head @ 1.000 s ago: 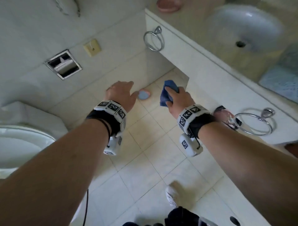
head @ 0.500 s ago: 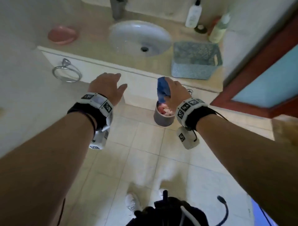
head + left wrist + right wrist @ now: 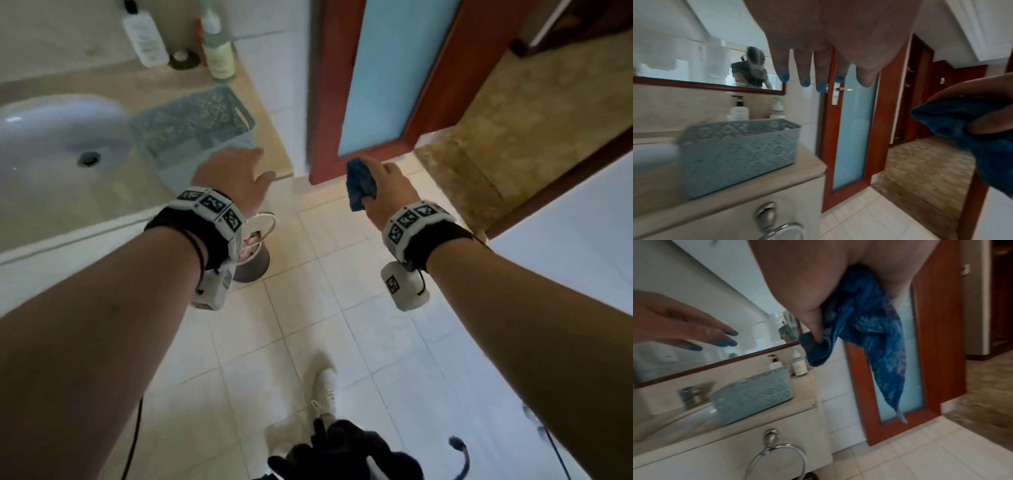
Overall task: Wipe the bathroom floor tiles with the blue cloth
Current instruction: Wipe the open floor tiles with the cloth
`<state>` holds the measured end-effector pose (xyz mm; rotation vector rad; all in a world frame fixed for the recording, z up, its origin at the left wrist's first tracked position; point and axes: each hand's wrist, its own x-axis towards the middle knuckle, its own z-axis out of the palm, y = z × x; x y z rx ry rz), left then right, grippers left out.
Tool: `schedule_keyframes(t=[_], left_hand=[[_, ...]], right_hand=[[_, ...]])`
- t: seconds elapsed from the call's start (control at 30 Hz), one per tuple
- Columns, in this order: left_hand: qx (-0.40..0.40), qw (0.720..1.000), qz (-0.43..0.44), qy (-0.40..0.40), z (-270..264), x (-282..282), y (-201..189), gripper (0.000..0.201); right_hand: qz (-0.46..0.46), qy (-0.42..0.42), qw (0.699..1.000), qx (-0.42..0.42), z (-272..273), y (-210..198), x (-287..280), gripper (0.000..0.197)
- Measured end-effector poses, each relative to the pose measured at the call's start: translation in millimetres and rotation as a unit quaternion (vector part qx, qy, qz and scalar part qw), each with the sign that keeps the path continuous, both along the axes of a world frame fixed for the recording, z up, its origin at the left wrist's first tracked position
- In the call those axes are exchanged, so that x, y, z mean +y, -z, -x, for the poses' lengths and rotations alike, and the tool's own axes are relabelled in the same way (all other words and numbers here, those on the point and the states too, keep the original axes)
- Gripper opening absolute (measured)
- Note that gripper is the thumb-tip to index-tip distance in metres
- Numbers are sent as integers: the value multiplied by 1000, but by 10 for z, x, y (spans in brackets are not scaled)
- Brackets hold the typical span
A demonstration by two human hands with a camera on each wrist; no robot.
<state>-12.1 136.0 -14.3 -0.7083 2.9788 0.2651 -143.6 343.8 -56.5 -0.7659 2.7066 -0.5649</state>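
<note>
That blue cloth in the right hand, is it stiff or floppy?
Probably floppy: the blue cloth bunches in the right hand while one tail droops freely. It looks light too, since a loose grip carries it. Likely soft, not slippery.

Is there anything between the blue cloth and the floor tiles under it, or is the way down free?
Nothing visible blocks it. The right hand grips the blue cloth in the air above bare floor tiles. The small bin stands off to the left, below the left hand, not under the cloth.
</note>
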Motion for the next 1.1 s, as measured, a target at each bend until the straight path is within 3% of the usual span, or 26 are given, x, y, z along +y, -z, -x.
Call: schedule_keyframes(t=[0.33,0.57,0.77,0.9,1.1], left_hand=[[29,987,-9,159,1336,583,-204,52],[45,961,-19,271,1811,774,-203,45],[65,909,-49,410,1967,884,-226,31],[40,867,-53,493,1784,1106,-208,51],[43,807,-81,583,1277,1518,-195,44]], right_hand=[[8,154,988,24,693,-100,786,64],[-13,278,960,33,620,-174,1109,63],[-7,420,906,54,41,-373,1258,63],[14,513,856,62,-513,-476,1314,66],[18,609,790,64,-1635,-541,1469,66]])
